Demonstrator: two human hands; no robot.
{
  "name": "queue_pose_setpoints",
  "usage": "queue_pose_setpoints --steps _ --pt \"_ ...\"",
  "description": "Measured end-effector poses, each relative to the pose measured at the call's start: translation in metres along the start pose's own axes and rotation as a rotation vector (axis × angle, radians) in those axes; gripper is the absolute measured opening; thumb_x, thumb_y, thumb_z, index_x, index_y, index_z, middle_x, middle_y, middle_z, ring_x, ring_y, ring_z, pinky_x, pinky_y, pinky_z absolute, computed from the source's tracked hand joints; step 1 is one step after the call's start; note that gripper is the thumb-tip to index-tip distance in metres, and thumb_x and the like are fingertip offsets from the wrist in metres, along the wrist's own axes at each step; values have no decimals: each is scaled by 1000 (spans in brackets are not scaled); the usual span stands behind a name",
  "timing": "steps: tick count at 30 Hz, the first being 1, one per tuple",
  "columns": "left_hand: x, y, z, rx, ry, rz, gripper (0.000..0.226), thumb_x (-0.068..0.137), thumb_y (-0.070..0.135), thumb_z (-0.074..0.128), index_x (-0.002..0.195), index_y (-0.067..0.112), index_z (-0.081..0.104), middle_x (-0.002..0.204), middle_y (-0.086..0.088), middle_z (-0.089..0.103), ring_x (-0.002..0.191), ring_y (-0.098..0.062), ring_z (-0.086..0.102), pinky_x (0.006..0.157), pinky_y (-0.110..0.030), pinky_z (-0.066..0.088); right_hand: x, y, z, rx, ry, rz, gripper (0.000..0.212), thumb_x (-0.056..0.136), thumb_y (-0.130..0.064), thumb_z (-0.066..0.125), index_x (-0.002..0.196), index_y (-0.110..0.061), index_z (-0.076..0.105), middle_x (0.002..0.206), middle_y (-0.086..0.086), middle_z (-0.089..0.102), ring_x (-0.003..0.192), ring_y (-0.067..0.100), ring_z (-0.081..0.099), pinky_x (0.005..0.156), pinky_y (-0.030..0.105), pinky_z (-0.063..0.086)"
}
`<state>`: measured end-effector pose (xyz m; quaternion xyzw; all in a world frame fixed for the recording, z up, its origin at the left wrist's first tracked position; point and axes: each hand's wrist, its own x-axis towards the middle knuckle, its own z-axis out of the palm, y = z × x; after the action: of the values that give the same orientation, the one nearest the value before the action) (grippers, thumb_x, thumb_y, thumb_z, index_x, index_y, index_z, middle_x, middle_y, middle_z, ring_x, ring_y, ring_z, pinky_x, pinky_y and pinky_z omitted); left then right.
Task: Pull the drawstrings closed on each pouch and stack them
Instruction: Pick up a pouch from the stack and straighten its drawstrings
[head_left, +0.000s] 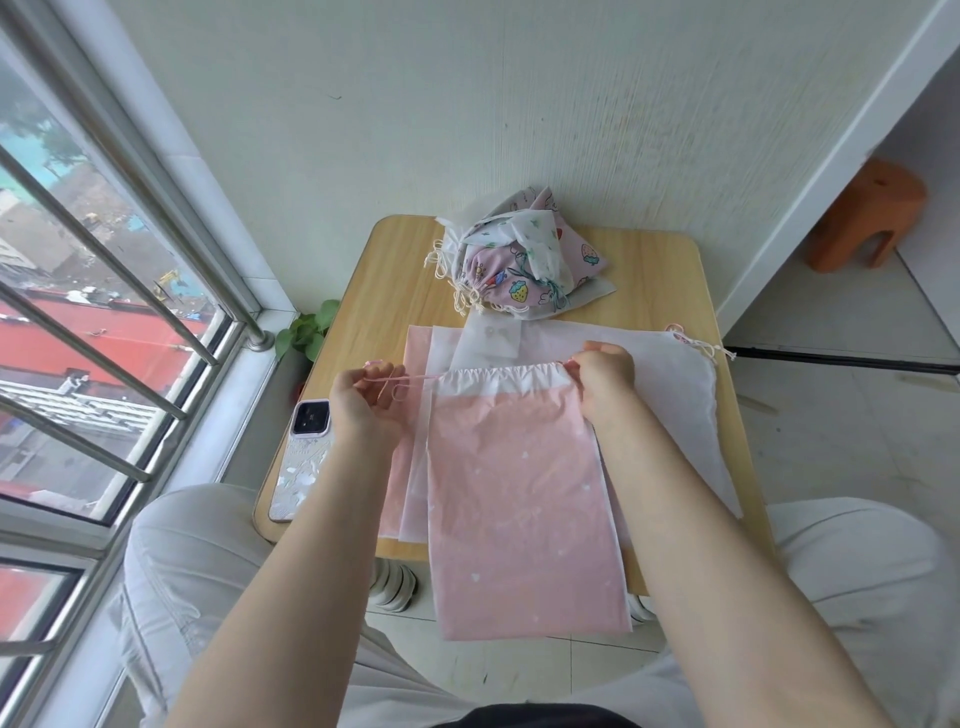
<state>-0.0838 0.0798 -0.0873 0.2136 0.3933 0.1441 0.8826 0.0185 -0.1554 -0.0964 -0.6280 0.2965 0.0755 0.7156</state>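
I see the left hand (363, 397) pinching the pink drawstring (410, 383); right hand (605, 376) grips the pink pouch (519, 493) at its gathered top.

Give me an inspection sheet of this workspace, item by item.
Surface: small wooden table against the wall.
Job's things: pink pouch with its top gathered, hanging over the near edge; flat pouches beneath it; heap of closed patterned pouches at the far edge.
Clutter: phone lying face down at the left edge.
Grippers: left hand pinches the pink drawstring; right hand grips the pouch's top corner.
Cables: nothing seen.
Surroundings: barred window left, plant, orange stool.
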Motion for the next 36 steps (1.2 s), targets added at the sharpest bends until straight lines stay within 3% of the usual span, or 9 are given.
queue_pose_setpoints --steps 4,8,10,13,18,25,31,33,36 --pt "-1 8 -2 -155 91 34 23 87 12 43 65 11 49 71 -6 63 82 -26 69 83 -34 56 -5 -3 -6 -2 134 -66 32 83 10 35 105 -7 52 79 14 59 50 21 58 57 33 56" --pt "-2 16 -4 -189 146 35 24 89 14 43 64 13 44 47 1 34 40 -17 39 69 -30 56 -5 -13 -10 105 189 -66 29 87 7 30 105 -5 49 98 21 58 54 21 59 63 36 59" --pt "-2 15 -2 -29 151 54 18 86 12 44 69 14 48 49 4 23 38 -14 19 45 -19 38 -8 -19 -8 248 119 29 26 92 8 32 109 -3 48 98 21 55 61 25 61 70 41 60" --pt "-3 10 7 367 99 109 12 84 13 49 78 17 59 52 6 22 41 -12 16 39 -19 15 -20 -26 -3 394 11 158 22 96 10 32 107 -3 46 90 19 51 65 27 60 58 35 56" --pt "-12 -2 20 1001 -44 337 17 89 20 55 83 19 70 57 3 40 48 -15 32 48 -22 27 -31 -21 10 15 -131 50 27 89 13 34 83 -12 45 79 15 57 51 16 41 36 17 27" --pt "-3 8 10 1536 76 836 23 96 24 49 93 15 70 63 1 57 65 -27 53 49 -29 32 -25 -27 -13 -737 163 -508 29 84 6 39 100 -8 59 92 2 58 80 23 50 66 26 36" --pt "-3 -6 12 1931 -124 752 24 83 27 49 65 13 57 62 -8 51 58 -24 44 52 -25 30 -33 -15 1 -1355 -242 -638 18 91 -16 45 83 -14 61 95 8 65 104 32 53 81 32 37" --pt "-4 -7 12 1979 -144 762 32 80 25 48 52 13 38 54 -6 32 54 -22 29 50 -27 20 -34 -15 3 -1559 -297 -569 37 93 -41 41 71 -15 56 85 6 64 99 30 55 90 37 34" --pt "-7 -5 12 1967 -168 765 42 84 19 48 49 15 23 51 -1 19 52 -21 21 51 -27 12 -32 -13 2 -1463 -345 -471 51 91 -56 42 60 -16 46 65 -2 51 73 22 52 86 38 34"
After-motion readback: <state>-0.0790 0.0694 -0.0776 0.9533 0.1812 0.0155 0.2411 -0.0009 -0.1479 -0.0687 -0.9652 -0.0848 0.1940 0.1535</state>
